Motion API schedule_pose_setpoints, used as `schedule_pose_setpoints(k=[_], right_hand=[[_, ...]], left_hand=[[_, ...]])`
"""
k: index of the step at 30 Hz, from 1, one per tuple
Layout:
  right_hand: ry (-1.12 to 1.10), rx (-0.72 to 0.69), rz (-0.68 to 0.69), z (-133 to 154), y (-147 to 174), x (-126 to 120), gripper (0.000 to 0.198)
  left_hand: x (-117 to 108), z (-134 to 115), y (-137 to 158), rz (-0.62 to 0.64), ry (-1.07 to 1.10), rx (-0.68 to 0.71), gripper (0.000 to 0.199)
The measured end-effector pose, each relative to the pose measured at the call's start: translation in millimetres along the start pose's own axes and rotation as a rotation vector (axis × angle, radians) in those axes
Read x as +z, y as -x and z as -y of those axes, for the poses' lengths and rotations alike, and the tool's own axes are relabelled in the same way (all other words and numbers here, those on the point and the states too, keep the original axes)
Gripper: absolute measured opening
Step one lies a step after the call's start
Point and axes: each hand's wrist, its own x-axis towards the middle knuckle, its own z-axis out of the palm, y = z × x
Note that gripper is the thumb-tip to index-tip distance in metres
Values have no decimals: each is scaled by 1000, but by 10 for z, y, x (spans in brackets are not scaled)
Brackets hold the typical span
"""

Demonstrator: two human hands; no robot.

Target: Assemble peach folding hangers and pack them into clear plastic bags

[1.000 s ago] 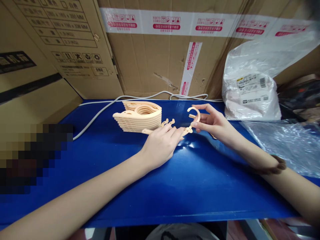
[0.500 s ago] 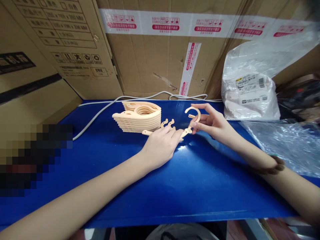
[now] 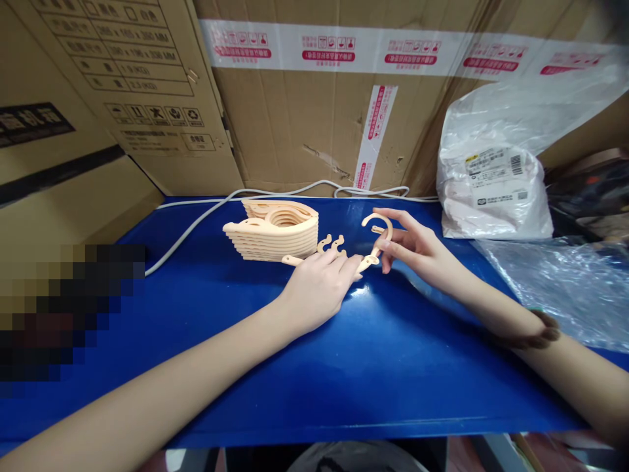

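Observation:
My left hand (image 3: 319,285) is closed over the body of a cream plastic folding hanger, hiding much of it. One end of that hanger sticks out to the left of the fingers. My right hand (image 3: 415,249) pinches the curved hook (image 3: 390,229) between thumb and fingers, just right of the left hand. Small notched cream pieces (image 3: 338,244) show behind my left knuckles; whether they belong to the held hanger I cannot tell. Just to the left, a neat stack of folded hangers (image 3: 275,239) lies on the blue table surface (image 3: 373,367).
A white cable (image 3: 181,242) runs along the back of the table. Cardboard boxes (image 3: 289,124) wall off the back and left. A labelled white plastic bag (image 3: 496,190) stands at the back right, with clear plastic wrap (image 3: 580,288) lying in front of it.
Both hands keep their hold on the hanger, and the hook stays almost in place. My right fingers have shifted very slightly; the view has moved a little.

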Motion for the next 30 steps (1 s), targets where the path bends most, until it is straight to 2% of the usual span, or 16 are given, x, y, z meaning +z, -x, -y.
schedule_pose_setpoints(k=[6, 13, 22, 30], right_hand=[[18, 1, 6, 19, 6, 21, 46], [12, -13, 7, -9, 23, 39, 45], [-2, 9, -5, -46, 25, 67, 47], [-8, 27, -6, -25, 36, 110, 48]], left_hand=[[-4, -16, -5, 39, 24, -3, 33], [2, -9, 3, -21, 3, 5, 33], [-3, -12, 16, 14, -1, 7, 29], [-4, 0, 25, -13, -26, 27, 30]])
